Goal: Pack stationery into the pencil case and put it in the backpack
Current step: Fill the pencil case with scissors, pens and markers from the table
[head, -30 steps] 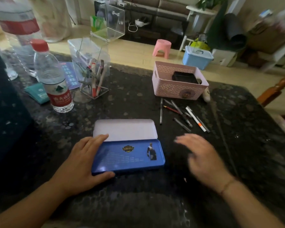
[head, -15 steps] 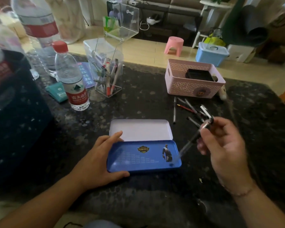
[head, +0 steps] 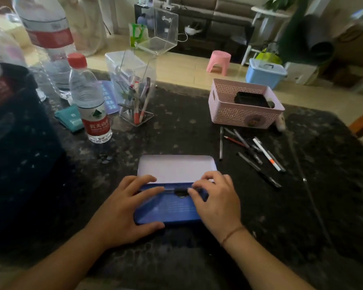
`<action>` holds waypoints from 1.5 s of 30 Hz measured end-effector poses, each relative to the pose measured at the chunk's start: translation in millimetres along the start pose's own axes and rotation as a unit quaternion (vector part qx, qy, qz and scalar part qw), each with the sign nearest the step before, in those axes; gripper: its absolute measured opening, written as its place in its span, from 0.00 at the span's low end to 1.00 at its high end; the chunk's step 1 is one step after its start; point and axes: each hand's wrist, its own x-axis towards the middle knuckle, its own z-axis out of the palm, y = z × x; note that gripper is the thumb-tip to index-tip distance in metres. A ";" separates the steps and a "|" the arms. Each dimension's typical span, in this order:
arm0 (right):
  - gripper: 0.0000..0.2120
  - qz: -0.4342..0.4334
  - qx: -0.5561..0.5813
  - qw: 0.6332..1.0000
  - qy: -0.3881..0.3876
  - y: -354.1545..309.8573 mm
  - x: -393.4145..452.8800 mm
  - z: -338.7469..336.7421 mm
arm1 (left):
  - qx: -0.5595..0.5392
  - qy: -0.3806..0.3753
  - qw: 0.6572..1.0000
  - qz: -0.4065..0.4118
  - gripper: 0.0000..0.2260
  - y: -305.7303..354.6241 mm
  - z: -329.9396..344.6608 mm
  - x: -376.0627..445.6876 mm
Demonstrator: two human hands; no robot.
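Note:
A blue pencil case (head: 172, 208) lies open on the dark table, its pale lid (head: 176, 167) folded back away from me. My left hand (head: 122, 208) rests flat on the case's left end. My right hand (head: 216, 204) is over the right end, fingertips pinching a dark pen (head: 168, 190) that lies along the tray's far edge. Several loose pens and pencils (head: 256, 151) lie on the table to the right. The dark backpack (head: 15, 164) stands at the left.
A pink basket (head: 243, 114) with a black box sits behind the loose pens. A clear pen holder (head: 134, 95) and a small water bottle (head: 90, 103) stand at the back left, with larger bottles behind. A teal packet (head: 68, 119) lies beside the bottle.
My right hand reached to the loose pens, lifted a dark pen, and has brought it down into the case. My left hand has stayed on the case.

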 end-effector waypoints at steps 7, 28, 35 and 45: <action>0.08 0.019 -0.020 0.999 -0.022 -2.6 12.1 7.0 | 0.043 0.008 0.999 -0.017 0.36 1.3 1.2 1.6; 0.05 -0.086 0.072 0.985 -0.129 29.4 0.3 -53.2 | -0.079 0.004 0.993 -0.083 0.48 1.6 -2.3 -2.4; 0.07 -0.104 0.045 0.981 -0.157 0.7 4.4 -17.8 | -0.040 0.018 0.998 -0.043 0.39 -4.4 1.6 -3.0; 0.10 0.097 0.392 0.909 0.102 -2.2 20.6 -57.2 | 0.013 0.033 0.999 -0.022 0.34 -5.4 6.0 -2.6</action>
